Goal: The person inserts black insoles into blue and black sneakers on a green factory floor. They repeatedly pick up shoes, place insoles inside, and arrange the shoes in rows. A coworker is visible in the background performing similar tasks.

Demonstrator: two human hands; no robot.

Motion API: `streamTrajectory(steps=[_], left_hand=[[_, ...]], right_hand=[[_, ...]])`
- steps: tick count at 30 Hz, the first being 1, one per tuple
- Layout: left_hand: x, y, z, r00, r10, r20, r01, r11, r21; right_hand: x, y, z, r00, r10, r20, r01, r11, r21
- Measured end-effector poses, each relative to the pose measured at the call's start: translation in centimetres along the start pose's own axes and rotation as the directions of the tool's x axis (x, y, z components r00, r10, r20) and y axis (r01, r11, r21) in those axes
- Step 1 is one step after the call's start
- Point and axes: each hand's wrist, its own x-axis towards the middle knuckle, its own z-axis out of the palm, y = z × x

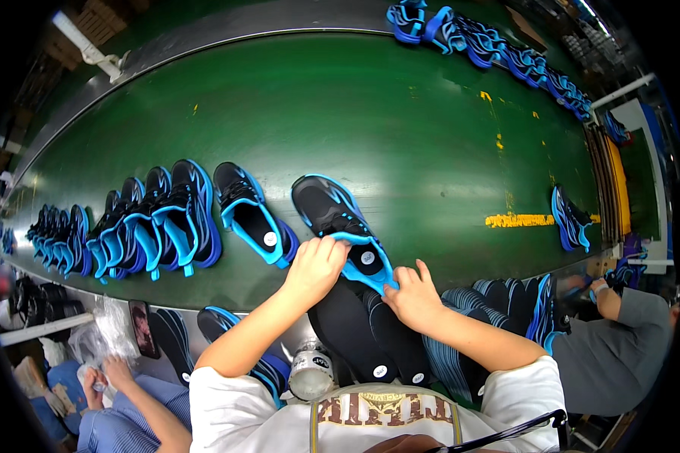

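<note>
A black sneaker [326, 202] with blue trim lies on the green belt right before me, toe pointing away. My left hand [316, 266] is closed on the near-left side of its collar. At the heel, my right hand [414, 298] pinches the blue collar edge between thumb and fingers, with one finger raised. Inside the opening shows a dark insole with a round white sticker. Just left stands another black and blue sneaker [238, 181], also with a stickered insole. Black insoles [346, 325] lie below my hands at the belt's near edge.
Sneakers line the belt [423, 143] on the left [180, 198] and far edge [482, 47]; one sneaker [563, 215] stands right. Striped insoles [457, 343], a stained jar [311, 374] and a phone [143, 328] sit near me. Other people work at both sides.
</note>
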Motion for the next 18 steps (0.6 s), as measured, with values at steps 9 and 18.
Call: streamTrajectory(steps=[9, 18], left_hand=[[3.4, -4.7, 3.4, 0.971, -0.097, 0.219, 0.012, 0.934, 0.358], [5.4, -4.0, 3.3, 0.795, -0.305, 0.525, -0.036, 0.839, 0.543]], right_hand=[[4.9, 2.1, -2.0, 0.986, -0.025, 0.163, -0.020, 0.962, 0.272], [-7.2, 27.5, -3.1, 0.679, 0.681, -0.274, -0.634, 0.732, 0.249]])
